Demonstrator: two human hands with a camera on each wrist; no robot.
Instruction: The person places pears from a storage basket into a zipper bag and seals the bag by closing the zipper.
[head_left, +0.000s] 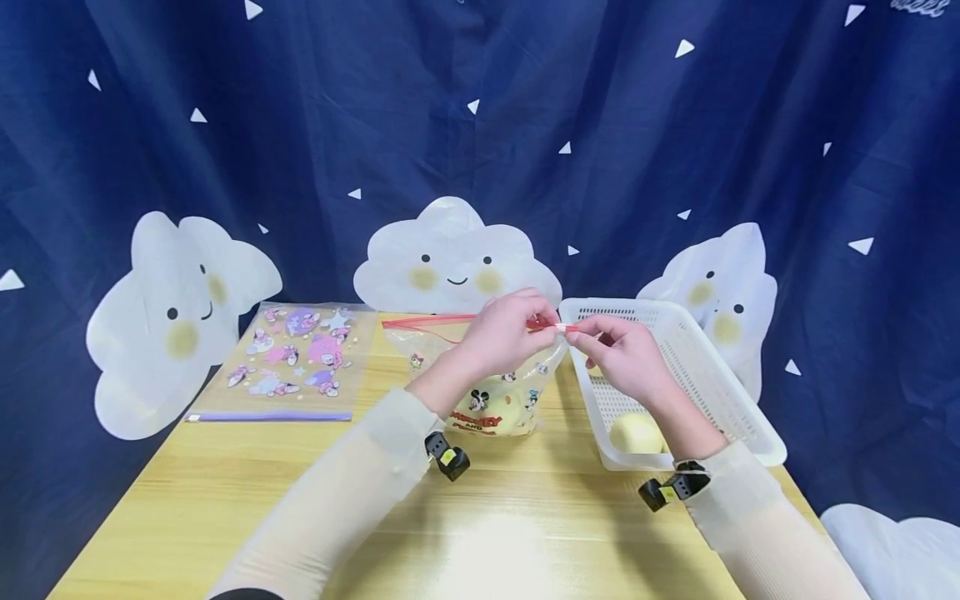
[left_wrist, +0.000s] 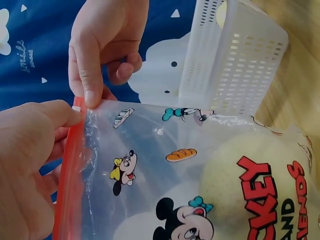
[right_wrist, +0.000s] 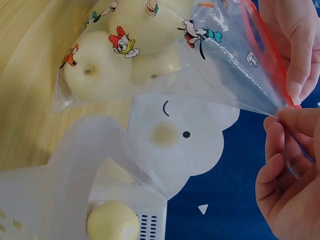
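A clear zip bag (head_left: pixel 491 400) with cartoon prints and a red zip strip (left_wrist: pixel 71 170) hangs upright over the table, its base at or near the tabletop. Inside it lie several pale yellow round fruits (right_wrist: pixel 95 65). My left hand (head_left: pixel 506 333) pinches the strip close to its right end, thumb by the small white slider (head_left: pixel 561 327). Just beyond, my right hand (head_left: pixel 626 358) pinches the bag's top corner between thumb and forefinger. The two hands' fingertips nearly meet there. In the head view the left hand hides part of the strip.
A white perforated basket (head_left: pixel 693 333) stands to the right, below my right forearm, with a pale yellow fruit (head_left: pixel 636 433) at its near end. On the left of the wooden table (head_left: pixel 225 492) a flat printed zip bag (head_left: pixel 292 358) lies, purple strip toward me. A blue curtain hangs behind.
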